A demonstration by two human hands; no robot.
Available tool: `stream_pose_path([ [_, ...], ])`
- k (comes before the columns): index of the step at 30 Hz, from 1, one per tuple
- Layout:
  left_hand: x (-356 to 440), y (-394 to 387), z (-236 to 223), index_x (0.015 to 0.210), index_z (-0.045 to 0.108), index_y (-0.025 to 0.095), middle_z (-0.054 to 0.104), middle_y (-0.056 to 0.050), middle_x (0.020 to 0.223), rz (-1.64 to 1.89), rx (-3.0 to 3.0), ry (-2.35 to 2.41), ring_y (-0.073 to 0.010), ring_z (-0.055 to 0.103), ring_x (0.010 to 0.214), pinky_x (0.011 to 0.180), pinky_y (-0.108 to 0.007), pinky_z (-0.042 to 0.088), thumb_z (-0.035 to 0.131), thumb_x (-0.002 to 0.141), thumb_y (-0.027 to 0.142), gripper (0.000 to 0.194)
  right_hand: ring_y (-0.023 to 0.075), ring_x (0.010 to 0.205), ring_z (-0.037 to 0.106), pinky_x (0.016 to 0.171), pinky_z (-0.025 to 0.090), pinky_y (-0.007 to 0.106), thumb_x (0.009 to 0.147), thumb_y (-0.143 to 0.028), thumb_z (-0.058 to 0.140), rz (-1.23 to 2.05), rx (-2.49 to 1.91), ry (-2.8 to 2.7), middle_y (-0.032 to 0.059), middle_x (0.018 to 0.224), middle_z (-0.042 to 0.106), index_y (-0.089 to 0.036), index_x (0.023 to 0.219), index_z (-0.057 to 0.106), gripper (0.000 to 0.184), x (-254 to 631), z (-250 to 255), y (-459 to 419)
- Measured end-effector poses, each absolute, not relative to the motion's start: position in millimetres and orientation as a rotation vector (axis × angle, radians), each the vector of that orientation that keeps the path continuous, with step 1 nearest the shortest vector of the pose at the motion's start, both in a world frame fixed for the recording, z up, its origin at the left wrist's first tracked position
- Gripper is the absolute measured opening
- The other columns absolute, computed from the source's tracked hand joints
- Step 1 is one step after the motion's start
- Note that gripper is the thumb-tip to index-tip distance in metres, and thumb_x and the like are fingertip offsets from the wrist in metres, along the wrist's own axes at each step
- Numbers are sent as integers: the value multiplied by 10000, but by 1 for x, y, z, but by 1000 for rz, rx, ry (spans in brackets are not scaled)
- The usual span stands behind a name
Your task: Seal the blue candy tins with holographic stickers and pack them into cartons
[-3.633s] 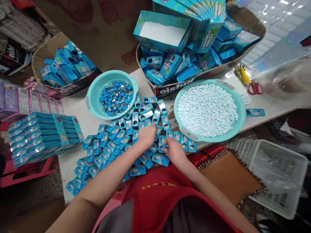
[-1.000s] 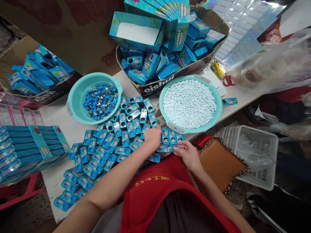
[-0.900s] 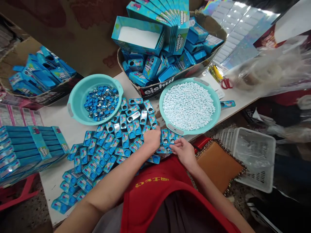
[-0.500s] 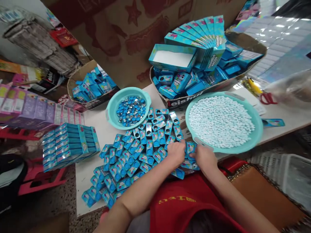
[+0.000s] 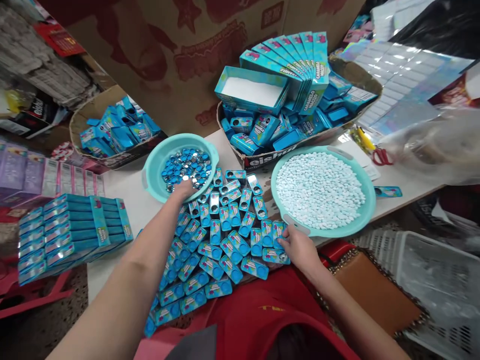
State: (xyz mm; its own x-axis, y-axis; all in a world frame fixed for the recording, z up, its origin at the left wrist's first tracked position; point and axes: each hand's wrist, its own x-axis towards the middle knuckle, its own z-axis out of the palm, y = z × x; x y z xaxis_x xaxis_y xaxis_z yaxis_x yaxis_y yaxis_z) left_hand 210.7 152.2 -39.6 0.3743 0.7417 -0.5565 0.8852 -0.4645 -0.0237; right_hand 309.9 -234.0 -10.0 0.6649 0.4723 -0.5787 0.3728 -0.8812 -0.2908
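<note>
My left hand (image 5: 183,190) reaches over the near rim of a turquoise bowl (image 5: 148,172) holding small round blue-and-silver lids (image 5: 187,162). Its fingertips are down among the lids, mostly hidden, so their grip is unclear. My right hand (image 5: 300,246) is closed on the right edge of a small blue candy tin (image 5: 278,234), thumb and fingers at its side. The tin stands in a row beside two others, above a tin lying crosswise (image 5: 276,255). Many similar tins (image 5: 225,260) with round openings or blue lids cover the table between my arms.
A wide turquoise basin (image 5: 371,210) of pale candies (image 5: 318,190) stands at right. Behind are cardboard trays of blue tins (image 5: 258,132), (image 5: 116,130) and fanned display boxes (image 5: 296,60). Stacked blue packs (image 5: 75,230) stand left. Red scissors (image 5: 381,156) lie far right.
My left hand has moved left from the tins beside my right hand to the bowl of lids. My right hand stays at the tin. The view has shifted slightly.
</note>
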Motion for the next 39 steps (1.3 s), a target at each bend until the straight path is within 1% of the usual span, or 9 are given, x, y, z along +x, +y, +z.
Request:
stream_pose_path([
  [5,203,154,-41,765,552,183,646,-56,799,-392,2250,1480,-249,620,823,702,-292,443,691,639,252,200,177,649,582,557,352,257,796,-340,595,703,-2439,-565,6,698,613,-203,786,540,148,313,6,-228],
  [9,199,153,-26,818,501,177,556,4,677,-31,2088,1565,-135,544,538,532,-244,418,561,740,245,120,153,578,571,516,430,249,712,-510,663,917,-1776,-210,-4,665,590,-196,781,546,342,302,15,-184],
  [11,200,136,-13,870,485,177,523,24,675,112,2019,1562,-105,510,494,482,-217,394,499,785,260,120,157,630,602,544,479,254,668,-520,716,1082,-1438,-17,13,733,620,-190,807,569,387,290,17,-152],
  [14,200,80,10,912,487,202,517,44,688,245,1956,1391,-100,523,531,493,-202,403,512,803,336,175,180,783,640,694,532,306,742,-516,677,1269,-996,276,44,880,656,-195,887,607,359,270,17,-106],
  [19,185,-13,35,902,577,206,592,-6,896,172,2066,667,-171,556,873,796,-294,453,579,774,288,151,157,716,631,688,534,281,928,-473,437,1331,-564,617,16,727,642,-190,793,598,353,248,10,-80],
  [23,166,-23,36,1069,576,224,594,-18,1053,90,2040,589,-179,553,975,874,-311,436,562,756,154,321,150,638,625,615,529,257,908,-364,514,1307,-537,646,22,694,649,-174,753,595,258,240,3,-94],
  [30,141,-26,38,1055,599,225,578,-24,1035,219,2086,540,-176,535,1008,896,-326,435,488,709,22,416,130,497,577,571,534,274,904,-294,530,1268,-533,623,-47,471,518,-164,758,619,215,225,1,-113],
  [35,130,-45,44,1028,611,223,579,-29,994,312,2028,492,-165,552,921,776,-289,473,515,736,65,346,141,551,615,508,512,235,852,-226,600,1259,-525,621,-38,498,549,-159,740,617,132,215,-4,-126],
  [39,125,-61,35,1011,607,223,622,-22,975,377,2062,402,-165,569,939,875,-335,454,526,770,87,288,142,650,650,576,541,225,827,-246,638,1314,-429,564,13,687,657,-157,736,617,129,205,-4,-137],
])
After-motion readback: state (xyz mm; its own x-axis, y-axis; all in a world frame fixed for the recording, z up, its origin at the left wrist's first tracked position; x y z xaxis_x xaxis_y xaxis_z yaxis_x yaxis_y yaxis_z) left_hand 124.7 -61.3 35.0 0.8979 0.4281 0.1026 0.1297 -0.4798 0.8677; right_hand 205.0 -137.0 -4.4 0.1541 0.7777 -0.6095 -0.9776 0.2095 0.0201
